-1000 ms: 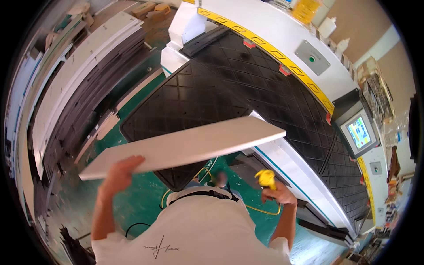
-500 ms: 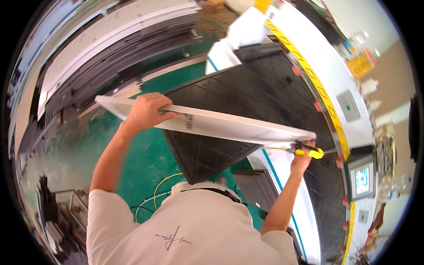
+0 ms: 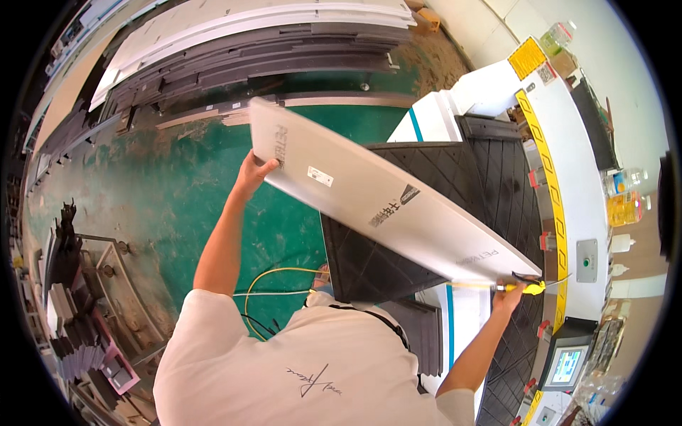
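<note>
Left hand, partly hidden, clamps a pale panel, while right hand clasps an indistinct yellow tool

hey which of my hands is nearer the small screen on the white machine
Right. Your right hand, with the yellow tool at the board's right end, is up and left of the screen; your left hand grips the opposite end, much farther off.
</note>
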The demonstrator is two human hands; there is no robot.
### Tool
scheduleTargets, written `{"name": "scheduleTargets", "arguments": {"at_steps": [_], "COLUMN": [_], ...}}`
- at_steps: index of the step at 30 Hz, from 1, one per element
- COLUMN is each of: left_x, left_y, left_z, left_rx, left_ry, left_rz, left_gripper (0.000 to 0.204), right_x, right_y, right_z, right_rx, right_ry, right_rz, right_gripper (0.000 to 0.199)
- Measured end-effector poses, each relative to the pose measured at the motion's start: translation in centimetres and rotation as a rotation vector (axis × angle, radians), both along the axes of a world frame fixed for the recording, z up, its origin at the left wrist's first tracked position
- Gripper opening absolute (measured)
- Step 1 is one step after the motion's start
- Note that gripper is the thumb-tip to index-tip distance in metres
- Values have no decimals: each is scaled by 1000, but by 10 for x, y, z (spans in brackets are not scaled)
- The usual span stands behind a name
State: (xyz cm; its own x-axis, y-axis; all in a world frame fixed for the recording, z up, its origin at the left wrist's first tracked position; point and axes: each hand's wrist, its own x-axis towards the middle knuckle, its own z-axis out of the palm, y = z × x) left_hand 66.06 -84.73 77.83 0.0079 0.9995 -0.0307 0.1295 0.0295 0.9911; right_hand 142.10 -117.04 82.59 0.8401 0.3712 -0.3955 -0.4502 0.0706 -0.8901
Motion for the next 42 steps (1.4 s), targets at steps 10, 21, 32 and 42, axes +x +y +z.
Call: {"name": "scheduleTargets", "arguments": {"at_steps": [10,21,32,42], "left_x": [88,305,395,403], "left_y": [-30,-81,-246,-549], "left_z": [132,172,217,302], "left_rx": [-53,11,837,819], "left_ry": [434,-18,-147,-242], "left_rz": [-87,-798,-1654,-2181], "left_gripper": [77,49,43,43], "right_x": [-54,-278,-544,-677], "right_y": [-225,-546,-740,-885], "right_z": [18,66,-9,-135], "right_rx": [-335,-221,459,551], "right_ry": [-28,-97,-865,-837], "right_rz": [-318,-1074,-1317,-1637], "right_gripper": [46,40,35,35]}}
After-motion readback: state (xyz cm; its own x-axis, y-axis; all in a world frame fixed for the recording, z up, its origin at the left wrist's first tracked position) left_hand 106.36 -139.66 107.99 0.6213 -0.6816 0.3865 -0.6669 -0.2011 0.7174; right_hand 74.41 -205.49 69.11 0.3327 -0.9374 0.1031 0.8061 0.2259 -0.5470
